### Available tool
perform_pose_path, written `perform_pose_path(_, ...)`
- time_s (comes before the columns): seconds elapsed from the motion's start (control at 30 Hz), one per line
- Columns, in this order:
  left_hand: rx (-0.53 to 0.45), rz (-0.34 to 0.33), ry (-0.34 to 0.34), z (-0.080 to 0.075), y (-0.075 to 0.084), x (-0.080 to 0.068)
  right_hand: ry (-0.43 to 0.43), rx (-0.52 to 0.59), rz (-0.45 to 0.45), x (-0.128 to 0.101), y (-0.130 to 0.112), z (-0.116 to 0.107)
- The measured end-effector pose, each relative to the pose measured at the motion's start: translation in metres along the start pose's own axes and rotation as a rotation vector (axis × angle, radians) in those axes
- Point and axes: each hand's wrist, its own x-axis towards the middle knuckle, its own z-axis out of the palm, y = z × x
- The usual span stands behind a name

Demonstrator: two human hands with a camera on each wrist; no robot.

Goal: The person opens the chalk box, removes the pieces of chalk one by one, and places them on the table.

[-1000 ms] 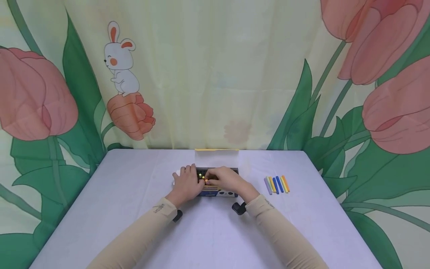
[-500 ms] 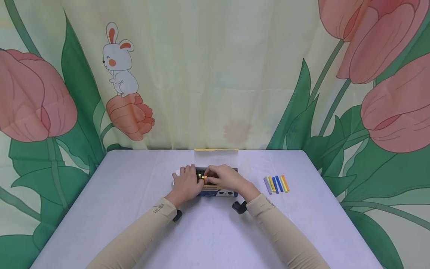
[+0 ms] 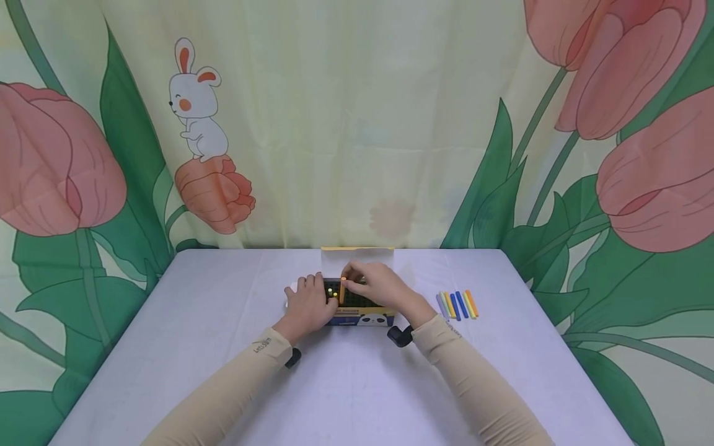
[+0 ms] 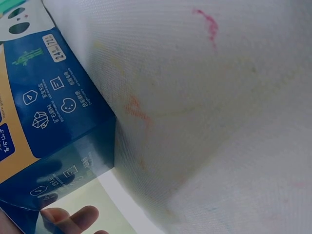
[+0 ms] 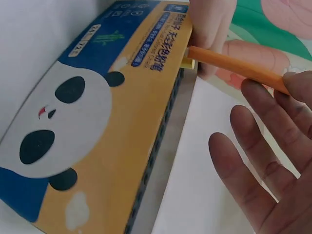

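Note:
My right hand (image 3: 380, 285) pinches an orange chalk stick (image 3: 343, 292) by its top end, between thumb and index finger. In the right wrist view the chalk (image 5: 239, 69) stands well out of the box, its other end at the rim by my left hand; the remaining fingers are spread. The chalk box (image 3: 375, 319) has a panda on its blue and yellow front and a black holed insert inside. A few short chalk tips (image 3: 330, 291) show at its left end. My left hand (image 3: 308, 305) holds that end, thumb at the front rim and fingertips (image 4: 85, 217) around the side.
Behind the box its raised lid (image 3: 357, 254) stands up, white inside. To the right, several loose chalk sticks (image 3: 457, 305) lie in a row: purple, yellow, blue, pale green and orange. A white cloth with faint chalk marks covers the table (image 3: 223, 347); a printed curtain hangs behind.
The right hand has risen, drawing the orange chalk stick up out of the box so that much more of it shows. The left hand has stayed on the box.

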Motion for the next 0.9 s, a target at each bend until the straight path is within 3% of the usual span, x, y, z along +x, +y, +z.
perform_pose_path(0.43, -0.006, -0.009, -0.015, 0.002, -0.002, 0.001, 0.161, -0.107, 0.006, 0.000, 0.000, -0.015)
perform_pose_path(0.9, -0.014, -0.011, -0.009, 0.002, -0.003, 0.001, 0.219, -0.077, 0.077, -0.005, 0.010, -0.028)
